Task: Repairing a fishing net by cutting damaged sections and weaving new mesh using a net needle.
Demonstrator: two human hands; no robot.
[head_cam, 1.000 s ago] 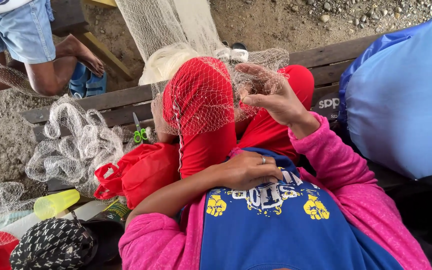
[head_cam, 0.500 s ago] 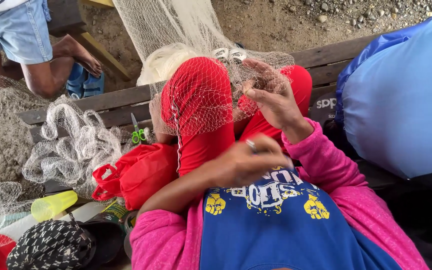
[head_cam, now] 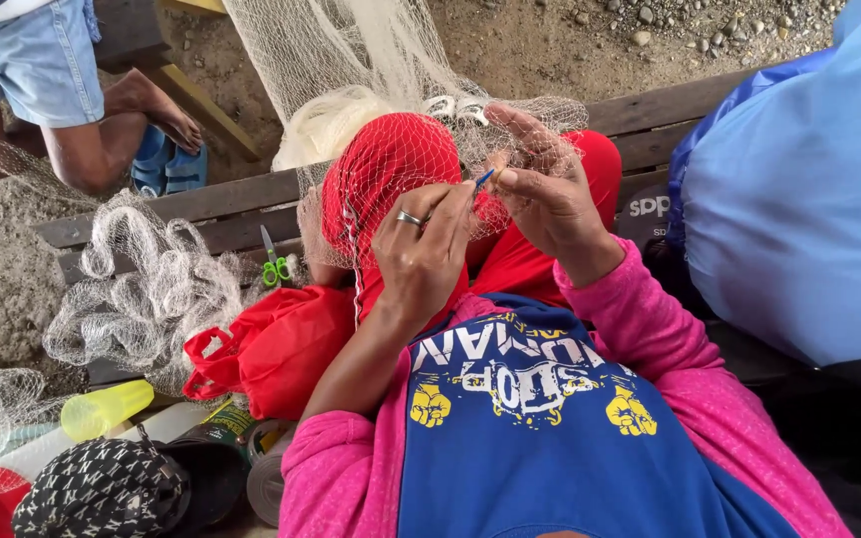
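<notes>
Head view: the red bag [head_cam: 276, 344] on the wooden worktop [head_cam: 221, 214] is soft fabric w/ handles, its inside hidden; the fine white net [head_cam: 371, 70] lies draped over the red knees, more heaped at left beside green scissors [head_cam: 273, 267]. Left hand [head_cam: 421, 254] has its grip clenched on a thin blue needle [head_cam: 485, 178], only the tip visible. Right hand [head_cam: 540, 184] pinches the net mesh just beside it.

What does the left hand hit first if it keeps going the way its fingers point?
Probably the thin blue tool at its fingertips, then the right hand pinching the net beside it. The left hand points up and right; depth between the hands is unclear.
</notes>
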